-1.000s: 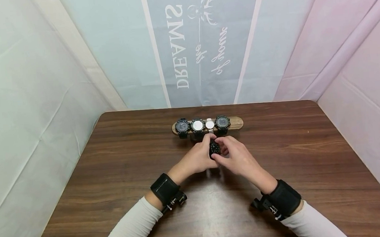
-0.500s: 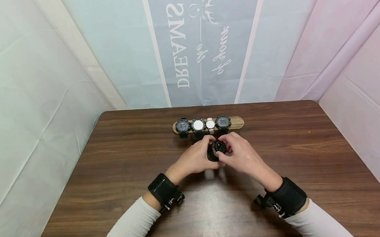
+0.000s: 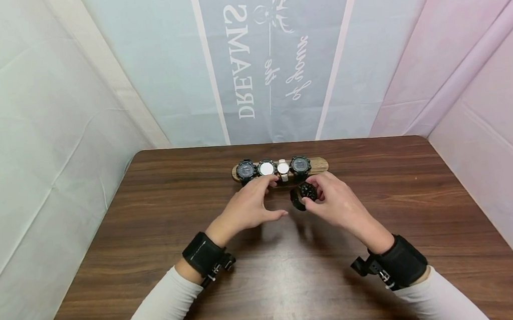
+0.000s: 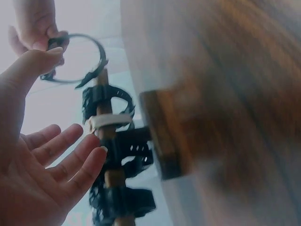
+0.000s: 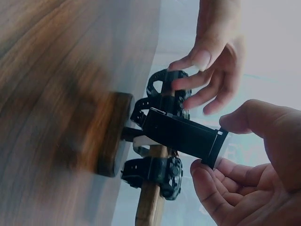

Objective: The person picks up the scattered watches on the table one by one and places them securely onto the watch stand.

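Note:
My right hand (image 3: 338, 201) pinches a black wristwatch (image 3: 307, 191) by its case, thumb on one side and fingers on the other. Its strap (image 5: 181, 134) is closed into a loop that hangs toward the left. My left hand (image 3: 246, 206) is apart from this watch, thumb and fingers spread, holding nothing. Just beyond both hands stands a wooden watch stand (image 3: 320, 166). Round its bar sit a black watch (image 3: 246, 170), a black one with a bright face (image 3: 266, 168), a small white watch (image 3: 282, 167) and another black watch (image 3: 300, 164).
The stand's bar is held above the brown wooden table (image 3: 152, 213) by a short post on a wooden base (image 5: 115, 136). A bare stretch of bar lies at its right end. Behind the table hangs a pale blue printed cloth (image 3: 277, 78).
The left hand has let go of the black watch and drawn off to the left, its fingers spreading. The right hand has moved slightly right with the watch.

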`<state>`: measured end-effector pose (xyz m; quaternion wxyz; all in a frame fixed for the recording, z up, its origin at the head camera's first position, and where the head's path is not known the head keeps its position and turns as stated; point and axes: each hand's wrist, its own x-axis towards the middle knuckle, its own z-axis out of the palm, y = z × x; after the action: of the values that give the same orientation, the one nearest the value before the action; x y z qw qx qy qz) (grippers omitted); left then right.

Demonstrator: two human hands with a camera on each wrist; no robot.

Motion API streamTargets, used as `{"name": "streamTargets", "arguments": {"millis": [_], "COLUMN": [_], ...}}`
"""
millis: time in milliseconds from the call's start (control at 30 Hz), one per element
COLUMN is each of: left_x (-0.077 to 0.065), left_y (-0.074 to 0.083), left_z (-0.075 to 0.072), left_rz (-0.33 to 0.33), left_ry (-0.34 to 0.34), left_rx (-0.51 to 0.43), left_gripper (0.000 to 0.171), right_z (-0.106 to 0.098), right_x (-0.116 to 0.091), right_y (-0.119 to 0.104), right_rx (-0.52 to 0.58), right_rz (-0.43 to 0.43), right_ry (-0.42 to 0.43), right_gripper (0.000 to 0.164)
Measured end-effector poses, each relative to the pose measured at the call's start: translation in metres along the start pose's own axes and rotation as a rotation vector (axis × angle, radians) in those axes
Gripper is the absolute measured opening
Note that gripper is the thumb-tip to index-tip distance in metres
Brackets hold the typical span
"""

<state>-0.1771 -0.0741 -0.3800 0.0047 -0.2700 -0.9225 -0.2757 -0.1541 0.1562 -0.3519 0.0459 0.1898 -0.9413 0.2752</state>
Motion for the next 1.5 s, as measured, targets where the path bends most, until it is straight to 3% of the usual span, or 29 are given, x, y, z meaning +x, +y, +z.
{"name": "streamTargets", "arguments": {"millis": [233,500,833,1500], "left_x": [-0.004,-0.007,-0.003,0.008], "left_y": [-0.013,-0.034,-0.058,-0.090], "left_z": [-0.018,-0.036,-0.040,-0.044], "left_rz": [0.009,-0.022,-0.051,-0.137], "left_ry": [0.066,0.101,0.121,-0.028], "left_rx": [0.115,0.174,0.223,0.126], "left_gripper": [0.083,0.084,0.085,0.073], "right_z": [-0.006,-0.012,-0.015,-0.026], "right_x": [0.001,0.002,0.003,0.002], "right_y": [0.004,0.009,0.014,0.028], "right_rx": [-0.025,-0.044,-0.068,-0.099], "right_rz": [0.013,0.043,0.056,0.108], "right_ry": [0.016,0.003,0.002,-0.009], "right_gripper": [0.040,0.039,0.038,0.040]}}
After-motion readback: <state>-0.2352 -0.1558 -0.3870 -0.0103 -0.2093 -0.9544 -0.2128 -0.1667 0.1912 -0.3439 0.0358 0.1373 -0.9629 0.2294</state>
